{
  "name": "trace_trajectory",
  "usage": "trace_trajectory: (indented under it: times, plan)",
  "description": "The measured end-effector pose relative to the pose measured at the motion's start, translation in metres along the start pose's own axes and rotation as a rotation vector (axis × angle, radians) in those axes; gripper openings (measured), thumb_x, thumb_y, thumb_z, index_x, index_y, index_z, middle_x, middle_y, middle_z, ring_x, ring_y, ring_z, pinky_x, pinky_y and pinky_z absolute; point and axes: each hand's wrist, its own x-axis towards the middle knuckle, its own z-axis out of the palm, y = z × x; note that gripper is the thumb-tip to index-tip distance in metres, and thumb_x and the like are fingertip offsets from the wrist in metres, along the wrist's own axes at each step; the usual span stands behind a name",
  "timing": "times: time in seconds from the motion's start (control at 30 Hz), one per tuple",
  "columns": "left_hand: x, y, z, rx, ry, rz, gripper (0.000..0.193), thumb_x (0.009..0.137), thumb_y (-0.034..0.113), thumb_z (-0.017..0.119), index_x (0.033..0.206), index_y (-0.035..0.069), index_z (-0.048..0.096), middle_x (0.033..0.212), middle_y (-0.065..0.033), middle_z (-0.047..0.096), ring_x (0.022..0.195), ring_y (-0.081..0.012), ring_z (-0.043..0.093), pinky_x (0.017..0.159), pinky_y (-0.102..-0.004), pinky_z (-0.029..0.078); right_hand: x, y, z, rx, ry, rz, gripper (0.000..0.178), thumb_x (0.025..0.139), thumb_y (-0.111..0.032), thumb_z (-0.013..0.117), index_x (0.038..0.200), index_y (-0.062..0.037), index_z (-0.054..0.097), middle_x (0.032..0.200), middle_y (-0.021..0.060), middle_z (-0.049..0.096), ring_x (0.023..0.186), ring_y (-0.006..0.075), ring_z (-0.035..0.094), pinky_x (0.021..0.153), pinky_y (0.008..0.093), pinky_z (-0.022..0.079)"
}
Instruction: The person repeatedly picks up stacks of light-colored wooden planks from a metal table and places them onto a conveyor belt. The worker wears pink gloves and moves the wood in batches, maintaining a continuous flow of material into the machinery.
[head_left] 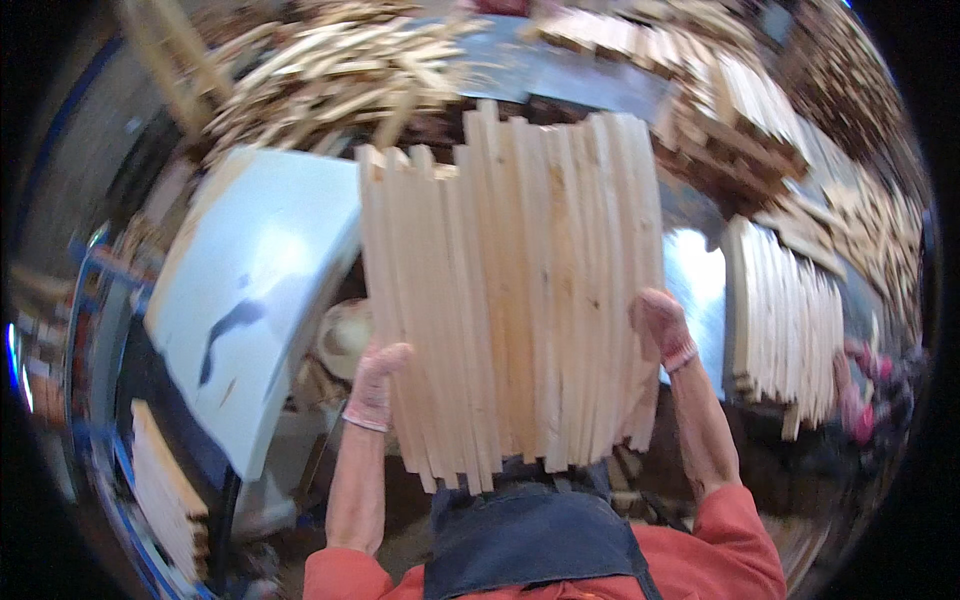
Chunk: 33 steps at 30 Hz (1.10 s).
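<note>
Between my two gloved hands I hold a row of long, pale wooden strips (520, 300), pressed side by side, in front of my dark apron. Their ends are uneven at top and bottom. My left hand (378, 375) clamps the row's left edge, its thumb on the front face. On the opposite edge, somewhat higher, my right hand (662, 322) grips the outermost strips. The fingers behind the wood are hidden. Nothing under the row can be seen supporting it.
A bluish-white tabletop (270, 270) stands at the left. Loose strips (340, 75) lie heaped at the far left. Another row of strips (785, 320) rests at the right, beside another person's pink-gloved hand (860, 395). More stacked wood (740, 110) lies at the far right.
</note>
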Motion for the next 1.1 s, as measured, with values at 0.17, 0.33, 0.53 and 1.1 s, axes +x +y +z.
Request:
trace_trajectory:
  times: [0.17,0.33,0.53,1.1]
  plan:
    - [-0.129,0.07,-0.091,-0.064,0.089,0.083,0.088,0.079,0.037,0.086,0.153,0.002,0.055,0.129,-0.0085,0.067,0.117,-0.0207,0.068,0.1,-0.04,0.058,0.031,0.053,0.123,0.004,-0.228,-0.029,0.034,0.094,-0.029,0.076,0.112,-0.002,0.065,0.084,0.0027,0.064,0.079,0.0152,0.061,0.071,0.0323,0.05]
    - [-0.218,0.085,-0.199,-0.206,0.257,0.158,0.085,0.079,0.038,0.087,0.152,0.006,0.058,0.127,-0.0082,0.068,0.115,-0.0234,0.067,0.101,-0.0413,0.058,0.049,0.063,0.291,-0.093,-0.561,0.134,0.034,0.088,-0.032,0.084,0.101,-0.0047,0.067,0.086,-0.003,0.06,0.081,0.0115,0.055,0.077,0.0314,0.047]
    - [-0.253,0.052,-0.303,-0.319,0.522,0.228,0.077,0.081,0.035,0.086,0.147,0.004,0.06,0.13,-0.0092,0.066,0.118,-0.0232,0.067,0.102,-0.0415,0.058,0.107,0.136,0.443,-0.127,-0.743,0.202,0.022,0.091,-0.026,0.079,0.097,-0.0073,0.068,0.087,-0.0041,0.061,0.086,0.0115,0.056,0.088,0.0313,0.047]
    - [-0.217,0.182,-0.558,-0.032,0.885,0.103,0.087,0.091,0.05,0.084,0.151,-0.003,0.051,0.138,-0.0191,0.066,0.126,-0.0304,0.067,0.107,-0.0417,0.056,0.224,0.306,0.771,-0.208,-0.809,0.629,0.02,0.099,-0.015,0.07,0.109,0.0021,0.067,0.101,0.0115,0.073,0.089,0.0235,0.071,0.088,0.0413,0.061]
